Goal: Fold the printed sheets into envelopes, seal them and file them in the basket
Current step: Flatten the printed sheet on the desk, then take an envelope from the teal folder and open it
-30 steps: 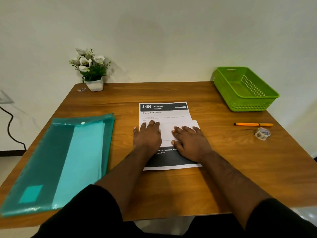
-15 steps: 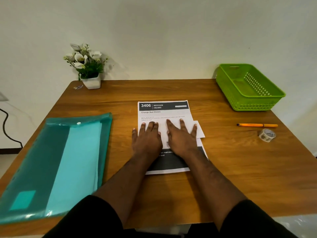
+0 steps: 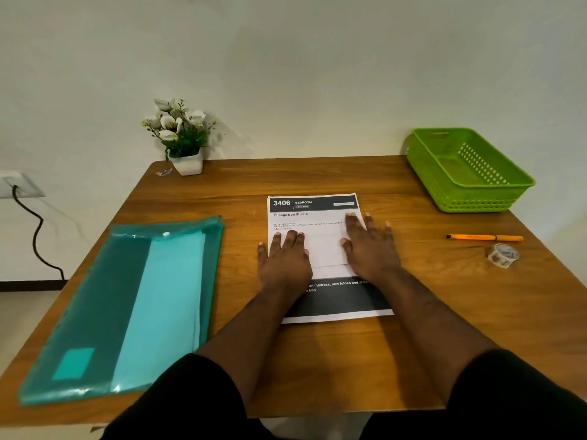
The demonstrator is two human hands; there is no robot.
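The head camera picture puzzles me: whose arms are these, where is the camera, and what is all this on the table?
There is no machine here. A person wears a camera on the head, so you look down along their own arms. Both hands lie flat with straight fingers, holding nothing: the left hand and the right hand press on a printed sheet headed "3406 Bedroom", with a smaller white piece of paper between them. On the wooden table also lie a teal plastic folder at left, an empty green basket at far right, an orange pen, a roll of tape and a small potted plant.
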